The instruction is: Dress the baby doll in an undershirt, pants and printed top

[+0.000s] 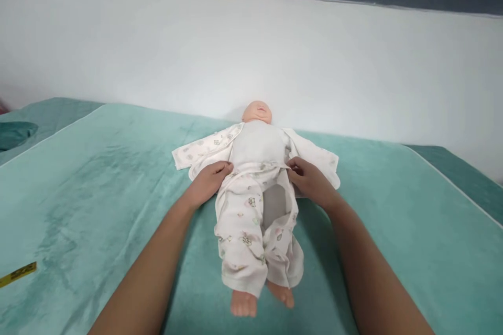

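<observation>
A baby doll [257, 141] lies on its back, head toward the wall and bare feet toward me. Its white printed jacket [206, 147] is spread wide under the pale torso. Printed baby trousers [241, 212] cover the legs up to the waist, with a gap over one thigh where the grey cloth body shows. At the waist's left side, my left hand [210, 180] is closed on the trousers' waistband. My right hand [310, 180] pinches the waistband's right edge, lifting it slightly. Both thumbs lie near the top edge; some fingertips are hidden.
A green plush cover [98, 193] spreads beneath the doll, with pale seams near both sides. Behind it rises a white wall [251, 52] with a dark band on top. A yellow strip with dark print [18, 274] lies at the left edge.
</observation>
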`<state>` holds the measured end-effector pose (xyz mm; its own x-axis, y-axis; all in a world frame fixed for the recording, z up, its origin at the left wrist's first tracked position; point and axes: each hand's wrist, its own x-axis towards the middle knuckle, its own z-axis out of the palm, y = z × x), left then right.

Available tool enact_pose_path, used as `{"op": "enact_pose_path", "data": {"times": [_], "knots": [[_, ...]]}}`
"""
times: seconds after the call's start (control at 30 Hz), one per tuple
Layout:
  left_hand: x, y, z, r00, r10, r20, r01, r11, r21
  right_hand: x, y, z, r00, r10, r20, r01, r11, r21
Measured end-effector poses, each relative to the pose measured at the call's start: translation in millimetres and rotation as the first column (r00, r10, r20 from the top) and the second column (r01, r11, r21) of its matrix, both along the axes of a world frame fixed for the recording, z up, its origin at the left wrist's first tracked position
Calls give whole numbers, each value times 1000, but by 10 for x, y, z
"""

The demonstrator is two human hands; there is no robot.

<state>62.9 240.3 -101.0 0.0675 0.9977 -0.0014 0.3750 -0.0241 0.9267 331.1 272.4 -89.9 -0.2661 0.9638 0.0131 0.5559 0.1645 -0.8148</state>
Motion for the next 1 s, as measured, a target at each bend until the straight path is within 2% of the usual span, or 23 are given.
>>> {"op": "enact_pose_path", "data": {"times": [0.1, 0.2, 0.33, 0.43, 0.6, 0.7, 0.9, 1.0], "knots": [[-121, -79, 101, 982, -177, 67, 183, 977, -112, 99, -88, 28, 983, 119, -140, -150, 959, -240], [-181, -110, 160, 956, -256, 144, 272, 956, -109, 168, -142, 44, 936, 180, -302, -272, 915, -299], [-210, -96, 154, 927, -303, 220, 338, 930, -142, 213, -140, 22, 908, 133, -397, -277, 901, -333], [-218, -84, 101, 920, -277, 279, 322, 938, -130, 202, -112, -42, 908, 54, -416, -222, 903, -368], [-201, -94, 59, 907, -251, 338, 305, 945, -116, 161, -109, -121, 896, 55, -441, -214, 923, -319], [-175, -107, 78, 907, -261, 330, 297, 953, -64, 156, -114, -127, 886, 56, -461, -206, 937, -282], [-100, -111, 55, 944, -188, 271, 209, 977, -50, 103, -55, -176, 946, 114, -302, -172, 969, -176], [-55, -107, 12, 942, -160, 296, 188, 980, -66, 41, -53, -196, 953, 69, -295, -116, 983, -146]]}}
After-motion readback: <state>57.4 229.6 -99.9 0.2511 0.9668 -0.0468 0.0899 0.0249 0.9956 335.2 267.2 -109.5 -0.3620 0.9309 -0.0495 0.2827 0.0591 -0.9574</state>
